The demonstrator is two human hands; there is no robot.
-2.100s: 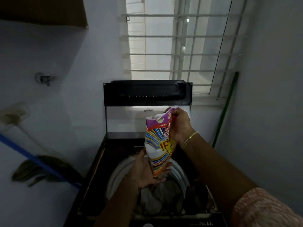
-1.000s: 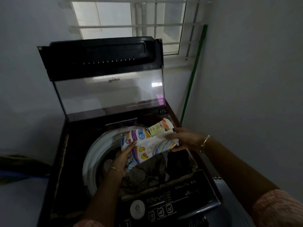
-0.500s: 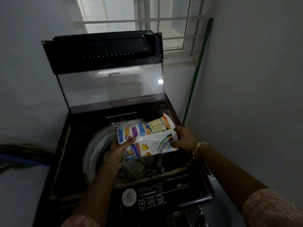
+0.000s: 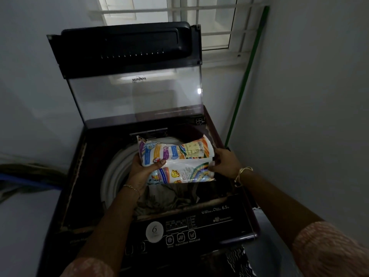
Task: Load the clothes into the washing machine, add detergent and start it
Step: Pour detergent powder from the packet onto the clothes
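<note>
1. Drum (image 4: 111, 177): the pale, round-rimmed tub in the top of the dark washing machine (image 4: 87, 172). It is the reference point for every position below.
2. Clothes (image 4: 166, 198): dark, crumpled garments lying inside the drum and filling its near half.
3. Detergent packet (image 4: 180, 154): a white pouch with multicoloured stripes and printed panels. It is held lying sideways above the far half of the drum, clear of the clothes, and is creased along its length.
4. Left hand (image 4: 142, 171): over the left part of the drum, gripping the packet's left end. The thumb lies across the printed face and the fingers are curled underneath. A thin chain circles the wrist.
5. Right hand (image 4: 225, 162): over the right edge of the drum, clasping the packet's right end with its fingers curled against it. A gold bangle (image 4: 242, 173) sits on the wrist.
6. Lid (image 4: 137, 94): raised upright behind the drum, with a clear pane below a dark frame. Brand lettering on it reads reversed.
7. Control panel (image 4: 207, 222): a dark strip directly in front of the drum. It carries a round white badge (image 4: 154, 230) marked 6, a row of buttons and the figure 6.5.
8. Green pole (image 4: 246, 76): leaning in the wall corner to the right of and behind the drum.
9. Barred window (image 4: 211, 27): in the wall behind the drum, above the lid.
</note>
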